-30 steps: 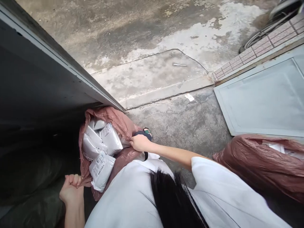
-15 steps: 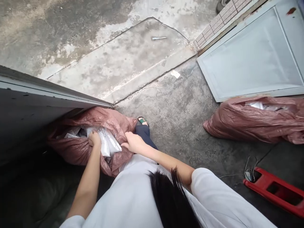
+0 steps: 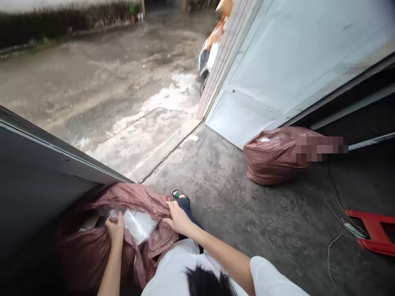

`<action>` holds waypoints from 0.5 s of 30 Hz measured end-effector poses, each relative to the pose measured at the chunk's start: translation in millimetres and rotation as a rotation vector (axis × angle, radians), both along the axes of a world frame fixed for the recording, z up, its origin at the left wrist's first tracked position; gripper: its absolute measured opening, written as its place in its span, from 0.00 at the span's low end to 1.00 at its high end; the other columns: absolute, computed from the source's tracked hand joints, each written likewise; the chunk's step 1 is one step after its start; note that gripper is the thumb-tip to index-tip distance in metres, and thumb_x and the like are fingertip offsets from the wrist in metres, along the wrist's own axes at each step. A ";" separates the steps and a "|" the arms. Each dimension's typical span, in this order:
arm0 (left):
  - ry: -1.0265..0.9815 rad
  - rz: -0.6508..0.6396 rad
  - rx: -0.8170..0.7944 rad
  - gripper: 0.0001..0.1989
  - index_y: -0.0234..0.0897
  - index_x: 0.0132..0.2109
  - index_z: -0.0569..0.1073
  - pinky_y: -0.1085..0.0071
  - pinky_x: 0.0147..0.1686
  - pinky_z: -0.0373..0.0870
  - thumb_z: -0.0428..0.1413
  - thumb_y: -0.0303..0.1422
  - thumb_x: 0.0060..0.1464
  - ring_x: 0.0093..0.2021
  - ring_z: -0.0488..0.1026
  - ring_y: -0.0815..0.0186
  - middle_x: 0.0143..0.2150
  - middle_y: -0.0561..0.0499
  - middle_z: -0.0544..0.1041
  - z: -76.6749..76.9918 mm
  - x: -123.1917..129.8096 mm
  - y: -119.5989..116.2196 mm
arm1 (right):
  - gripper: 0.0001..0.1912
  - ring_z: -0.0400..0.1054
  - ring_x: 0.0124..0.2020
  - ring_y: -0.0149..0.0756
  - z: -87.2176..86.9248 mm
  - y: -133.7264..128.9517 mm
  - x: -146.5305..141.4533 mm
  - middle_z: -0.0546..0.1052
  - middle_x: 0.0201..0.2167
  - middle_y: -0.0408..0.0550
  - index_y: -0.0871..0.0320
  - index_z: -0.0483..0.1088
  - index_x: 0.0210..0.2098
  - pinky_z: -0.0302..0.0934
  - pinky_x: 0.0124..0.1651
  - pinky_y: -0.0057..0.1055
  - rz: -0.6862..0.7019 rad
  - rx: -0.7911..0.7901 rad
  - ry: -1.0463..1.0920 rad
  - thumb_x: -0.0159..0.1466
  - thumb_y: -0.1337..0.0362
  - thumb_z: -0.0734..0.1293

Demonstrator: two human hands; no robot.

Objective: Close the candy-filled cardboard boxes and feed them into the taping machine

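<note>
A pinkish-brown woven sack stands beside the grey door at the lower left, its mouth spread apart. White plastic-wrapped packets show inside; what lies beneath them is hidden. My left hand is closed on the near rim of the sack, its thumb and fingertips close to the packets. At the right side of the mouth, my right hand grips the sack's edge between thumb and fingers.
Another pinkish-brown sack leans by the light-blue door panel on the right. A red plastic object and a loose cord lie on the concrete floor. Beyond the threshold, a motorbike is partly visible.
The view has tilted up, bringing in more of the yard and the motorbike. Both hands remain at the sack's mouth; my left hand's thumb now stands further apart from its fingers.
</note>
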State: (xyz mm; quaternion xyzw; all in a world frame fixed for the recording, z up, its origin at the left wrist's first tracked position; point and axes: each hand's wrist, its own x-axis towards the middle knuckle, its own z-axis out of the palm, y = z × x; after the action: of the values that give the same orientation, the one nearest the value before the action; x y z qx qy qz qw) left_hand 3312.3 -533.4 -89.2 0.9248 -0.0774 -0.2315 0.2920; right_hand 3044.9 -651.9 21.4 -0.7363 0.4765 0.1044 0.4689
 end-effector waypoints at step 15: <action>-0.163 -0.137 0.225 0.47 0.45 0.73 0.50 0.32 0.62 0.52 0.47 0.60 0.51 0.72 0.41 0.28 0.75 0.34 0.40 -35.3 -85.5 141.1 | 0.28 0.69 0.54 0.48 -0.9 79.5 -65.6 0.71 0.54 0.55 0.57 0.66 0.58 0.61 0.54 0.37 0.062 0.029 0.007 0.59 0.63 0.71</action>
State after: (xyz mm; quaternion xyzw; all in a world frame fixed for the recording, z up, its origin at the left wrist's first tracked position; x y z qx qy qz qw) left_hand 3226.7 -392.3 -124.5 0.9599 -0.1372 -0.1820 0.1630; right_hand 2979.3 -572.4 20.5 -0.7435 0.4536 0.1287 0.4743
